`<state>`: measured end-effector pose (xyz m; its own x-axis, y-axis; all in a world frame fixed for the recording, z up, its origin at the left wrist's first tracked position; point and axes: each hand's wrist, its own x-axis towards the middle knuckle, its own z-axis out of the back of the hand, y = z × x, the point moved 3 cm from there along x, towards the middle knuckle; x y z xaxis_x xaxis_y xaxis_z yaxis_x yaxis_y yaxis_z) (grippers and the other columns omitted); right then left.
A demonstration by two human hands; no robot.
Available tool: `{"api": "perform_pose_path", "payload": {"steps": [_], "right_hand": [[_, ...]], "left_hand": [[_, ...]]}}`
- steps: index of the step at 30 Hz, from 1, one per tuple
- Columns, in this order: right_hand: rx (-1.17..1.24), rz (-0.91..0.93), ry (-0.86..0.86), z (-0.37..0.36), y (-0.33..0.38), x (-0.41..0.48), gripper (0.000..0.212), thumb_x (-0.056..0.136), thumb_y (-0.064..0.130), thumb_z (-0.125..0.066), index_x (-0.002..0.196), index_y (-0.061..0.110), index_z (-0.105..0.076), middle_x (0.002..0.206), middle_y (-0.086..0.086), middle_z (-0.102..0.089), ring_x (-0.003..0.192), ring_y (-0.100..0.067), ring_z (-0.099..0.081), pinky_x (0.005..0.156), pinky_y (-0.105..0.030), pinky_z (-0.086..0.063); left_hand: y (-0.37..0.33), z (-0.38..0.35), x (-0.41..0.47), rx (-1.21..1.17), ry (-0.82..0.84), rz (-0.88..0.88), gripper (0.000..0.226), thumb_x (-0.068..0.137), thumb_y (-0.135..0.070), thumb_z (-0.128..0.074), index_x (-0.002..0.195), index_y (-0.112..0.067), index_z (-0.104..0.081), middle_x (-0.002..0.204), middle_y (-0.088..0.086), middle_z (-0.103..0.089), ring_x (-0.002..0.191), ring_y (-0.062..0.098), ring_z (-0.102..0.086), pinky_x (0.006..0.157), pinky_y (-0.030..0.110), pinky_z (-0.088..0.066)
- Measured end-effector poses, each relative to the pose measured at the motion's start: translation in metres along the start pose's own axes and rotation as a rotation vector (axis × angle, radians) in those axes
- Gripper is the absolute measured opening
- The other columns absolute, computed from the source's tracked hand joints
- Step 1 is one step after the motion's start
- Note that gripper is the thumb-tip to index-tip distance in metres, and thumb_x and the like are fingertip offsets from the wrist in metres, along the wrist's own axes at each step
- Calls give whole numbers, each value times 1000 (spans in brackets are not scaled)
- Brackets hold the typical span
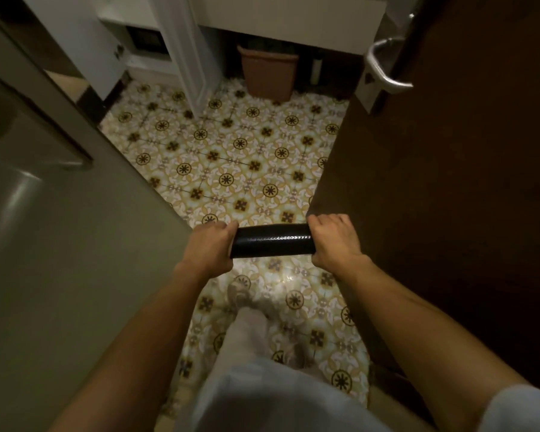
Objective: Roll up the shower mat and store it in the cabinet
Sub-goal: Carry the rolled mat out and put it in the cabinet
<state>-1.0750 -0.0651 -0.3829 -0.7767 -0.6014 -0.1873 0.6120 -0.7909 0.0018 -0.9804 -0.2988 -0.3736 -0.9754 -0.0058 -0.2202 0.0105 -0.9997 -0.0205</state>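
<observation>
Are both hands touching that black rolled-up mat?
Touching. The head view shows the left hand wrapped around one end of the rolled mat and the right hand wrapped around the other, holding it above the tiled floor.

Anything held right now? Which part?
Yes: the rolled black shower mat, level, gripped at its two ends, left hand on the left end, right hand on the right.
</observation>
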Motion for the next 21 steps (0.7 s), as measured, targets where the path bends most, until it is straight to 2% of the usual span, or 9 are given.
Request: {"api": "perform_pose_path", "payload": {"steps": [7, 11, 16, 21], "right_hand": [[-1, 17, 17, 18, 2, 111, 59, 60, 32, -78, 111, 20, -51, 105, -4, -64, 98, -25, -58, 92, -38, -40], [-17, 3, 39, 39, 14, 178, 66, 59, 33, -78, 117, 20, -50, 108, -3, -64, 101, -24, -57, 94, -38, -40], [-14, -9, 22, 68, 19, 249, 59, 61, 32, -77, 112, 21, -50, 107, -3, -63, 100, -24, -57, 94, -38, -38], [-43, 6, 36, 90, 21, 314, 62, 60, 34, -77, 115, 20, -51, 107, -3, -64, 100, -25, -58, 93, -38, -41]], "left_hand": [[67, 15, 79, 18, 0, 21, 50, 62, -33, -70, 108, -25, -52, 89, 1, -64, 79, 25, -62, 65, 34, -51], [118, 36, 126, 10, 7, 21, 53, 64, -33, -69, 114, -26, -49, 94, 2, -64, 82, 26, -62, 69, 35, -51], [170, 63, 182, 28, -23, 6, 54, 62, -36, -73, 110, -27, -50, 91, 1, -64, 81, 24, -62, 66, 33, -48], [209, 72, 229, -13, -12, 38, 53, 62, -32, -73, 108, -28, -49, 90, -1, -63, 80, 22, -60, 70, 35, -52]]}}
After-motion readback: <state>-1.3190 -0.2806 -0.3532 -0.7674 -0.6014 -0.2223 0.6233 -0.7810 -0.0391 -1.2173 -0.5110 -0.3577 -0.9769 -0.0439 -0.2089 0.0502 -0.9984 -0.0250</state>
